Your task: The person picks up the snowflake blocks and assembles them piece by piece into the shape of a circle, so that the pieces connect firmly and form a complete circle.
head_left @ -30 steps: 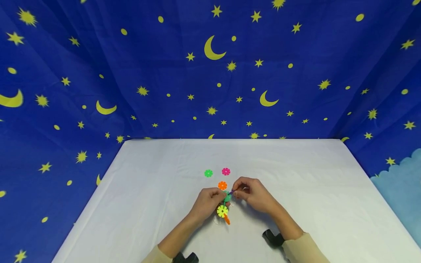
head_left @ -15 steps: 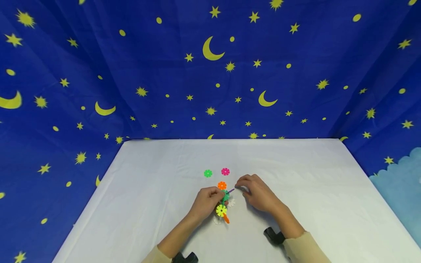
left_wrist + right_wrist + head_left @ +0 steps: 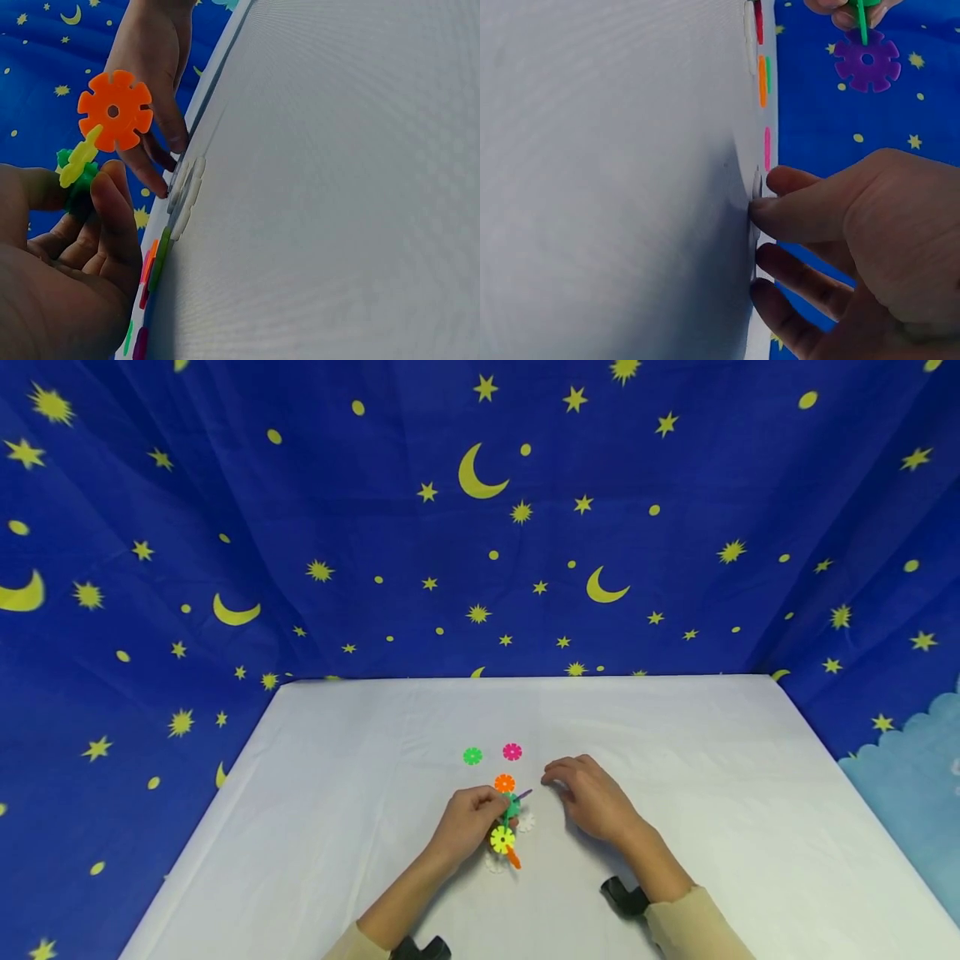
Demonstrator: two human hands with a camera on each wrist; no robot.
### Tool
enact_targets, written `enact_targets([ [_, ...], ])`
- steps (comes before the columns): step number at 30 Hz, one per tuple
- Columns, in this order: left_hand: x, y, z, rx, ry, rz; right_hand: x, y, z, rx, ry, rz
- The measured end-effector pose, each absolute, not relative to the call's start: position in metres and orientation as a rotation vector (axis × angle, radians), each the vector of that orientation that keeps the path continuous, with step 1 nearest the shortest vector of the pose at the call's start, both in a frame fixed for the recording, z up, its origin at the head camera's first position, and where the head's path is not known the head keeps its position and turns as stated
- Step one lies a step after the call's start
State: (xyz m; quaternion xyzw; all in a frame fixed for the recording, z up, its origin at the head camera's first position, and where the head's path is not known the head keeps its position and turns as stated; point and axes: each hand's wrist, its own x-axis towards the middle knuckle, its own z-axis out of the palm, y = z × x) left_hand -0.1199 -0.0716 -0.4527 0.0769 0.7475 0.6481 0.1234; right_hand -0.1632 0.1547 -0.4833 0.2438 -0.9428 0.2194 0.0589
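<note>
In the head view, the left hand point(image 3: 467, 823) is pinching a small chain point(image 3: 502, 833) of slotted discs over a white table point(image 3: 337, 777). A purple disc point(image 3: 524, 794) is jutting from the chain's far end beside a teal disc point(image 3: 513, 805); a yellow disc point(image 3: 502, 842) and an orange end disc point(image 3: 513, 858) are forming its near end. The right hand point(image 3: 597, 803) is facing the chain from the right, its fingers loosely bent and its grip slack. A loose orange disc point(image 3: 505, 783) is lying just beyond the chain, a green disc point(image 3: 472, 756) and a pink disc point(image 3: 512, 752) farther beyond, and a white disc point(image 3: 527, 822) just right of it.

In the left wrist view, the orange end disc is showing its flat face at the chain's top; the right hand is appearing behind the chain.

In the right wrist view, the purple disc is hanging below the chain's green piece point(image 3: 863, 22). Farther below the chain, the right hand's thumb and fingers are spreading apart near a pale edge point(image 3: 757, 184); whether they are touching it, I cannot tell.
</note>
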Motion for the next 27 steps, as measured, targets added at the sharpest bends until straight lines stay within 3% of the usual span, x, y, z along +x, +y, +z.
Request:
enact_targets([
  [14,-0.122,-0.065,-0.469,0.214,2.2,1.865,-0.164,0.157,-0.483,0.598,-2.89,0.737],
  [19,-0.129,-0.067,-0.489,0.21,2.187,1.88,-0.166,0.159,-0.482,0.548,-2.919,0.847],
  [27,-0.132,-0.069,-0.493,0.225,2.167,1.901,-0.169,0.161,-0.481,0.556,-2.943,1.105],
])
